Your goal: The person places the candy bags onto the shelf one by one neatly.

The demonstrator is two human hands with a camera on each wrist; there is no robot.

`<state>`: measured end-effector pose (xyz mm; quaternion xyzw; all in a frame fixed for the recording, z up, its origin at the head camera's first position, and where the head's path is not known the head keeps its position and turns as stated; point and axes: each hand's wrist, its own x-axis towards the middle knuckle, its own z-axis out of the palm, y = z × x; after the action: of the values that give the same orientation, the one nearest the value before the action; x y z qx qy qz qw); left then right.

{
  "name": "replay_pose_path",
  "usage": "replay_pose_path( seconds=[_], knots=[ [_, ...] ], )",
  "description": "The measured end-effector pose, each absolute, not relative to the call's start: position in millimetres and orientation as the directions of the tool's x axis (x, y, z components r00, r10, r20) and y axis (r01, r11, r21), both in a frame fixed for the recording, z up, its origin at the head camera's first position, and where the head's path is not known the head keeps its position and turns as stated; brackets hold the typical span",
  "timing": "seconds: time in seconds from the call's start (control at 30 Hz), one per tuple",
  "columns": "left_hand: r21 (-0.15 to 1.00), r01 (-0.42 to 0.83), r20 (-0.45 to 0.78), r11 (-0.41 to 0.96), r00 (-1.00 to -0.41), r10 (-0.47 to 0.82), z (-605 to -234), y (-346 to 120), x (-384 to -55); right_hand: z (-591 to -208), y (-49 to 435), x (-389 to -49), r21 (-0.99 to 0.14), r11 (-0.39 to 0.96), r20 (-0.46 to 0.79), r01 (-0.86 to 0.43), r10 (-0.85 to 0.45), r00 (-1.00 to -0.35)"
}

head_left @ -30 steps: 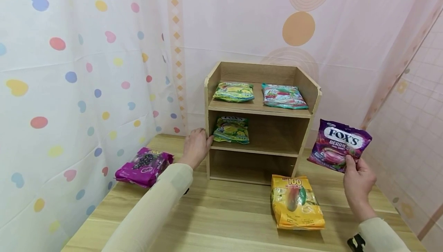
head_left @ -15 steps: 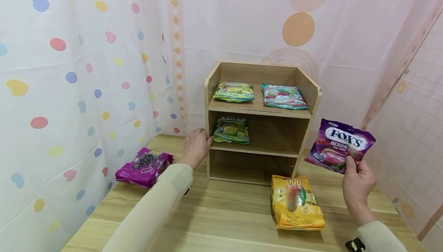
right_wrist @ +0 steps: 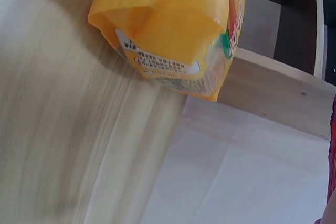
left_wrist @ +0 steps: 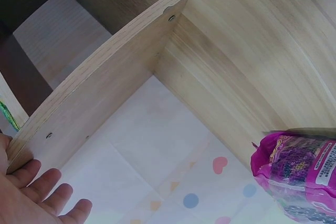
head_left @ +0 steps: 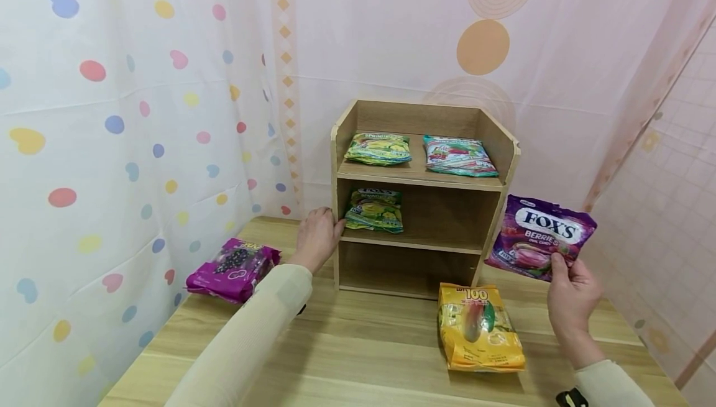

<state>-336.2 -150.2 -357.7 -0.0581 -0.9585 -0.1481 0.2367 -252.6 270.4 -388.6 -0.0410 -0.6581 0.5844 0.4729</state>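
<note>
Probably the handling of the soft purple candy packet (head_left: 538,237) asked for a firm but light pinch, since a corner hold like this one could let it swing or sag, and a harder squeeze might crease it. A slightly deeper grip, with the thumb flat on the wrapper, would likely steady it. Some care also seemed due to the shelf unit (head_left: 447,211) and the yellow bag (head_left: 480,332), for in the head view the packet's left edge lined up with the unit's right side panel; whether the two touched could not be told. The right hand (head_left: 575,295) was closed to a pinch on the packet's lower right corner, thumb on the printed front and the other fingers partly hidden behind. The left hand (head_left: 319,236) held the front edge of the unit's left side panel, thumb round the edge and fingers along the outer face, a brace worth holding firm so the unit would not shift if bumped. As for place, the packet was tilted, up and to the left of the right hand, raised above the table (head_left: 363,345), with the yellow bag lower and farther left. The right wrist view caught only a sliver of what was likely the packet.
</note>
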Motion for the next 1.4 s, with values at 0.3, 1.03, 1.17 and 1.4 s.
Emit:
replay_pose_path(
  seconds=[0.3, 1.03, 1.17, 1.4],
  knots=[
    [0.266, 0.188, 0.479, 0.945, -0.877, 0.04, -357.3, -150.2, -334.6, -394.1, 257.0, -253.3, -0.789, 0.329, 0.606, -0.518, 0.555, -0.57],
    [0.249, 0.191, 0.483, 0.95, -0.874, 0.049, -356.6, -149.9, -334.0, -396.7, 229.6, -253.3, -0.785, 0.436, 0.617, -0.44, 0.481, -0.623],
    [0.251, 0.192, 0.482, 0.949, -0.875, 0.049, -356.7, -149.8, -334.2, -396.2, 224.8, -254.1, -0.797, 0.439, 0.597, -0.415, 0.471, -0.649],
    [0.255, 0.19, 0.476, 0.948, -0.878, 0.048, -357.3, -150.0, -335.3, -395.1, 214.3, -256.8, -0.819, 0.43, 0.559, -0.38, 0.448, -0.698]
  ],
)
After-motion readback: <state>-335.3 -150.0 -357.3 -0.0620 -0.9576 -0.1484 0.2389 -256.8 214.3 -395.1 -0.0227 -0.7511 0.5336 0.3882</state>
